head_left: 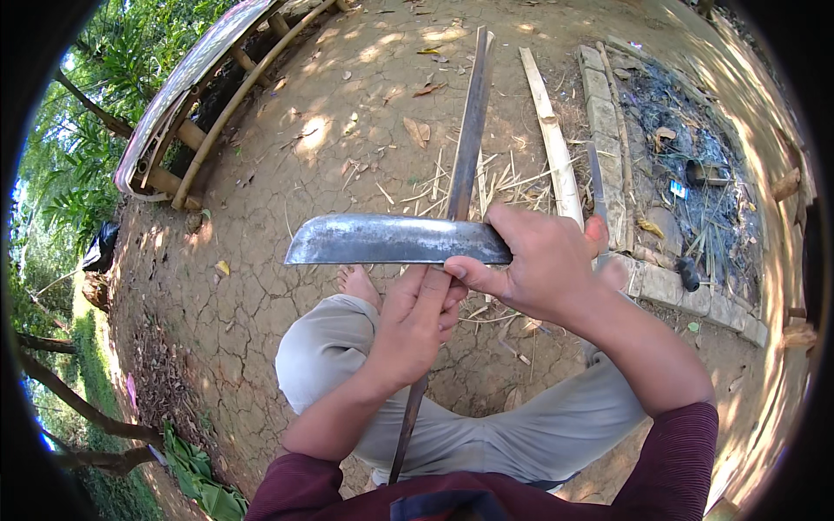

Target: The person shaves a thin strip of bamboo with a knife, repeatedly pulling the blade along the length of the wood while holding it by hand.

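A broad machete (382, 240) with a worn, silvery blade lies level in front of me, its squared tip to the left. My right hand (547, 260) is closed round its right end, thumb pressed along the lower edge; the handle is mostly hidden. The blade crosses over a long, narrow strip of wood or bamboo (472, 130), dark on its face and pale along one edge. Just below the blade, my left hand (413, 317) is closed round this strip. The strip's far part points away from me, and its near end runs down between my legs.
Pale shavings (512, 184) litter the cracked earth beyond the blade. A split pale length of wood (552, 130) lies to the right. Farther right, bricks (599, 91) border an ash bed (686, 130). A low bamboo platform (195, 130) stands at far left.
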`<state>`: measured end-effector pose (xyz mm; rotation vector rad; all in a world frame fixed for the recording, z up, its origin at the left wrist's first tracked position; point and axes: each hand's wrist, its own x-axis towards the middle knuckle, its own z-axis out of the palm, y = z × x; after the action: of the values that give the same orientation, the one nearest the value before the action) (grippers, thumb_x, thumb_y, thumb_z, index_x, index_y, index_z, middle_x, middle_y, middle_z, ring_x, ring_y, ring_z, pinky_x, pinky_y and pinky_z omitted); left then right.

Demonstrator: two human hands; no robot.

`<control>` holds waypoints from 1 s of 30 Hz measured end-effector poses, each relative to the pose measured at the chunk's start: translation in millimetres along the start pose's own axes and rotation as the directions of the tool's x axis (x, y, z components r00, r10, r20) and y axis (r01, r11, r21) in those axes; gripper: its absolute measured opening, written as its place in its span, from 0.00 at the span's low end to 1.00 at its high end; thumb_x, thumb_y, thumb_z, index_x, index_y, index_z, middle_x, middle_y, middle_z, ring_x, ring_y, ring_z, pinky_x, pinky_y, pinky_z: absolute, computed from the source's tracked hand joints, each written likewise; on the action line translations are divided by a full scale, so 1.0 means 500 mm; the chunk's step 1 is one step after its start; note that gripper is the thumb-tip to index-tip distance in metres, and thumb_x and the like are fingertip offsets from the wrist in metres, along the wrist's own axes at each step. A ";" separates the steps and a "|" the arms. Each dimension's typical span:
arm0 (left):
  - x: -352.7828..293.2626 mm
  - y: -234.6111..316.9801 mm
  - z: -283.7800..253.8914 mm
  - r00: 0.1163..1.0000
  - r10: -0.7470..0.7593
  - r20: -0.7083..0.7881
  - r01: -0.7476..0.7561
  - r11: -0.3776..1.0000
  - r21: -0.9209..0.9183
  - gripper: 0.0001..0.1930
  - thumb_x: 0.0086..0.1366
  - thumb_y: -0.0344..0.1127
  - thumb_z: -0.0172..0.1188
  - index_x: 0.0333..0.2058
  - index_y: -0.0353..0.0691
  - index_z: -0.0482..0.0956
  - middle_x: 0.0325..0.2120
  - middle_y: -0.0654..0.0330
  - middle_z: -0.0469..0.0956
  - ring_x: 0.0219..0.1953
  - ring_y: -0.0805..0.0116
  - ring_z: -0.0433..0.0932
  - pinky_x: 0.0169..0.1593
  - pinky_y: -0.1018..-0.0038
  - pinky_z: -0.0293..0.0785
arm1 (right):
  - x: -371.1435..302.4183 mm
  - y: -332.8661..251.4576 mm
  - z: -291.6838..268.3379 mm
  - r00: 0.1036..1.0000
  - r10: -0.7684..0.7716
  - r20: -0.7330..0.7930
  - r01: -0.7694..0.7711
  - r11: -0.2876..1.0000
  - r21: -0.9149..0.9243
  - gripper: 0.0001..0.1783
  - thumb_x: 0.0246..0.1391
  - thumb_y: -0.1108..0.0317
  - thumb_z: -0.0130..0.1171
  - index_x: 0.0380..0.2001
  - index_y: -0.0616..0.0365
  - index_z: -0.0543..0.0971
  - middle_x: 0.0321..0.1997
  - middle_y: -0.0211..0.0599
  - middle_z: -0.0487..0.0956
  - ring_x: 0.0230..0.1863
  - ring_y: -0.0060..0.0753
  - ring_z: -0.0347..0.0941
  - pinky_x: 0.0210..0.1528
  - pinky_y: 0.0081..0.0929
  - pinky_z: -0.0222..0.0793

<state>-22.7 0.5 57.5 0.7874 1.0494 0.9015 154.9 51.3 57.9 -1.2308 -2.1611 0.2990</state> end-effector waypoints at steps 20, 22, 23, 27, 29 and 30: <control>-0.012 -0.078 0.001 0.953 0.301 -0.034 -0.273 0.901 0.338 0.14 0.77 0.38 0.46 0.30 0.39 0.70 0.19 0.71 0.63 0.20 0.84 0.57 0.22 0.81 0.53 | 0.007 -0.009 0.012 0.986 -0.166 0.001 0.163 0.965 -0.204 0.38 0.49 0.27 0.57 0.18 0.56 0.70 0.11 0.35 0.71 0.11 0.35 0.72 0.14 0.33 0.68; -0.012 -0.077 0.000 0.955 0.295 -0.038 -0.270 0.912 0.307 0.15 0.77 0.38 0.46 0.29 0.39 0.70 0.19 0.71 0.63 0.20 0.84 0.57 0.22 0.81 0.52 | 0.005 -0.010 0.014 0.986 -0.165 0.002 0.162 0.967 -0.199 0.38 0.49 0.27 0.57 0.18 0.56 0.70 0.11 0.35 0.71 0.11 0.36 0.72 0.14 0.33 0.68; -0.011 -0.077 -0.002 0.953 0.301 -0.032 -0.280 0.917 0.283 0.16 0.77 0.39 0.47 0.28 0.38 0.70 0.19 0.71 0.63 0.20 0.84 0.57 0.22 0.81 0.52 | 0.005 -0.012 0.013 0.987 -0.162 0.013 0.161 0.967 -0.198 0.38 0.49 0.27 0.57 0.18 0.56 0.70 0.11 0.35 0.72 0.11 0.36 0.73 0.14 0.33 0.69; -0.015 -0.071 -0.004 0.963 0.270 -0.020 -0.260 0.940 0.221 0.18 0.76 0.39 0.47 0.26 0.36 0.69 0.18 0.70 0.63 0.19 0.83 0.57 0.21 0.81 0.53 | 0.000 -0.016 0.014 0.985 -0.173 0.020 0.173 0.966 -0.191 0.38 0.49 0.27 0.57 0.18 0.57 0.71 0.12 0.37 0.72 0.12 0.37 0.73 0.14 0.33 0.69; -0.018 -0.062 -0.001 0.970 0.240 -0.029 -0.230 0.953 0.200 0.18 0.76 0.38 0.47 0.26 0.36 0.69 0.18 0.69 0.64 0.19 0.82 0.57 0.21 0.80 0.53 | -0.001 -0.017 0.014 0.984 -0.177 0.010 0.176 0.969 -0.173 0.38 0.49 0.27 0.57 0.19 0.57 0.72 0.12 0.37 0.72 0.12 0.37 0.74 0.14 0.33 0.69; -0.018 -0.060 0.000 0.974 0.225 -0.033 -0.215 0.958 0.189 0.18 0.76 0.38 0.47 0.26 0.36 0.69 0.18 0.69 0.64 0.19 0.82 0.57 0.21 0.80 0.53 | -0.001 -0.017 0.014 0.984 -0.179 0.006 0.177 0.970 -0.165 0.38 0.49 0.27 0.57 0.19 0.57 0.72 0.12 0.38 0.72 0.12 0.37 0.74 0.14 0.33 0.69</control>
<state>-17.7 -20.2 34.6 1.0558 1.1189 1.0281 144.7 47.0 56.1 -1.1122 -2.3069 0.0394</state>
